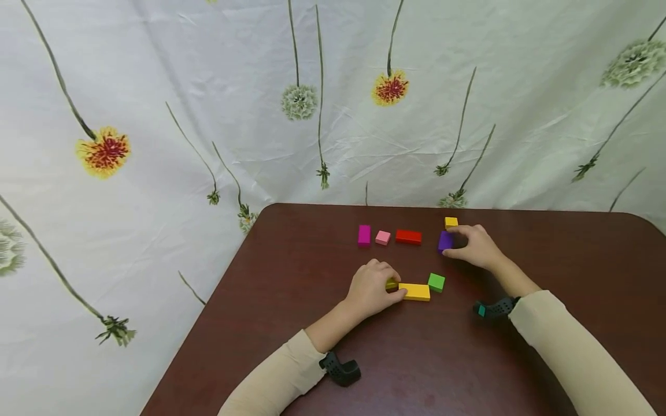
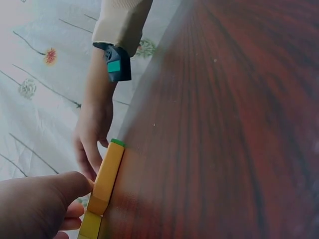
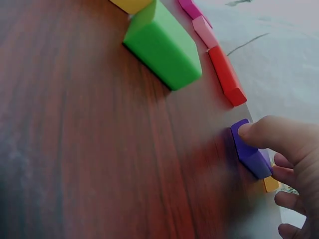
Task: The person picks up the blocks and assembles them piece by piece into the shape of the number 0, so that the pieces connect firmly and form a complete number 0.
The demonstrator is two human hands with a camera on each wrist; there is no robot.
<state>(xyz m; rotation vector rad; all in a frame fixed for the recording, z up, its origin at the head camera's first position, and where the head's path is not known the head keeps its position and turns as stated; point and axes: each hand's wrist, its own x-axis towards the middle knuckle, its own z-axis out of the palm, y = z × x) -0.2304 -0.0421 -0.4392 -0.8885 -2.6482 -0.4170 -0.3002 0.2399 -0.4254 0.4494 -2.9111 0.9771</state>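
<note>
In the head view my left hand (image 1: 372, 289) bends over the left end of a long orange block (image 1: 415, 292), thumb on its near side and fingers on the far side. An olive-yellow block (image 2: 89, 225) adjoins that end, partly hidden by the hand. At the orange block's right end sits a green block (image 1: 436, 282). Farther back, my right hand (image 1: 476, 248) pinches a purple block (image 1: 445, 241) between thumb and fingers; the thumb lies on it in the right wrist view. Just behind the purple block is a small yellow block (image 1: 451, 222), partly covered by the fingers.
A magenta block (image 1: 364, 236), a pink block (image 1: 383, 237) and a red block (image 1: 408, 237) stand in a row near the back of the dark brown table (image 1: 291, 300). Behind its far edge hangs a flower-patterned cloth (image 1: 234, 86). Each wrist wears a dark strap.
</note>
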